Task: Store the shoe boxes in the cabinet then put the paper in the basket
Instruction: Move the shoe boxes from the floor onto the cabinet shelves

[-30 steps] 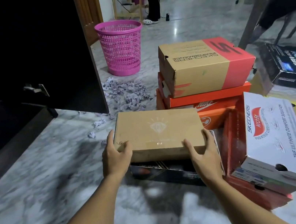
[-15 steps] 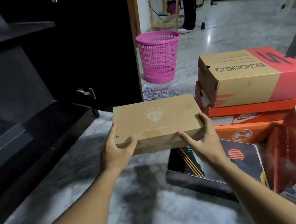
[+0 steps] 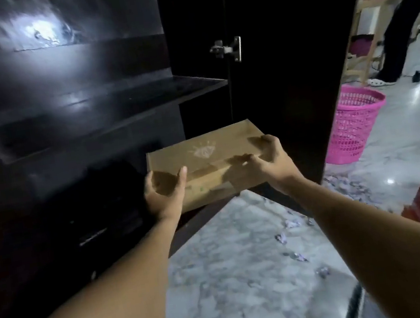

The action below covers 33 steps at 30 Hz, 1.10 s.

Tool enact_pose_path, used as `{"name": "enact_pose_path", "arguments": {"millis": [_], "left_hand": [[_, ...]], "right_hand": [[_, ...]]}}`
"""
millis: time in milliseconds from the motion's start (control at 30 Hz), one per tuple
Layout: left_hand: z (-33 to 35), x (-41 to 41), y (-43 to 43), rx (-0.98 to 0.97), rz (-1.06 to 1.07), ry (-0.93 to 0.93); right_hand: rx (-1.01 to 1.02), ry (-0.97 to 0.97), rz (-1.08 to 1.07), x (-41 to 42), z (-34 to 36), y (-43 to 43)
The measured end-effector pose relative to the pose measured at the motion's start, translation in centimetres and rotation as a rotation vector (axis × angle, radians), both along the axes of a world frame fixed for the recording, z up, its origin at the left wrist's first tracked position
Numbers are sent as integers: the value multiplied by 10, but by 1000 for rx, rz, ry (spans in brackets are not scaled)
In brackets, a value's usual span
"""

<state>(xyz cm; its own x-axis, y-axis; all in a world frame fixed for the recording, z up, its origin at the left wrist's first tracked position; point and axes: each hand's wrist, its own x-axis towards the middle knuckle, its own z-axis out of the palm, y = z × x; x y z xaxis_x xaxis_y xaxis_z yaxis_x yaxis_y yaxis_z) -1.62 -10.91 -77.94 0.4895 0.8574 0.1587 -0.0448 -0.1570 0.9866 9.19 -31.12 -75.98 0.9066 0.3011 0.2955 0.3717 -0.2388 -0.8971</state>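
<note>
— What do we have?
— Our left hand [image 3: 163, 193] and right hand [image 3: 272, 161] each close their grip on one end of the box [image 3: 209, 164].
— Where is it?
— In the air, at the open cabinet [image 3: 89, 122], under a shelf [image 3: 113, 105]. The basket [image 3: 354, 126] stands right of the door [image 3: 285, 66].
</note>
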Motion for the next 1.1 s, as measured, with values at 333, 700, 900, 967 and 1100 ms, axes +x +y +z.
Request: {"name": "enact_pose_path", "arguments": {"millis": [333, 700, 900, 967, 1100], "left_hand": [[-47, -12, 116, 67, 379, 187], [-99, -17, 191, 166, 472, 517], [-117, -11, 191, 720, 655, 796], [-130, -5, 186, 857, 612, 828], [-142, 3, 182, 760, 448, 952]], "right_hand": [[24, 88, 232, 59, -56, 178], [118, 325, 487, 83, -131, 269], [65, 358, 470, 74, -146, 300], [4, 279, 333, 67, -148, 304], [0, 152, 202, 57, -158, 314]]}}
